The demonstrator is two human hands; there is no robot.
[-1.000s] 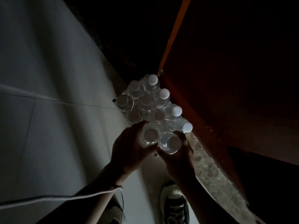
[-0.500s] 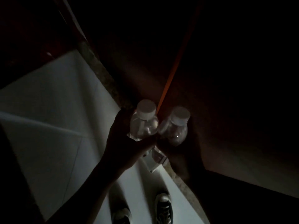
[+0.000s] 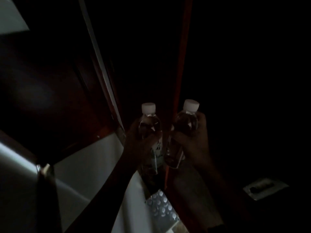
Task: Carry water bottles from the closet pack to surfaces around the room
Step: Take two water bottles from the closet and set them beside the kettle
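The scene is very dark. My left hand point(image 3: 137, 145) grips a clear water bottle point(image 3: 149, 121) with a white cap, held upright at the middle of the view. Beside it my right hand point(image 3: 193, 142) grips a second water bottle point(image 3: 188, 120), also upright with a white cap. The two bottles stand close together, side by side. Far below, on the pale floor, the pack of bottles point(image 3: 161, 209) shows several white caps, partly hidden by my arms.
A reddish wooden closet door edge point(image 3: 182, 64) runs vertically just behind the bottles. A dark wooden door and its pale frame strip point(image 3: 99, 56) stand at the left. Pale floor tiles point(image 3: 87, 165) lie below. A small grey object point(image 3: 264, 189) rests at the lower right.
Both hands have lifted one bottle each out of the pack and raised them high. My view has tilted up; the pack now lies far below.
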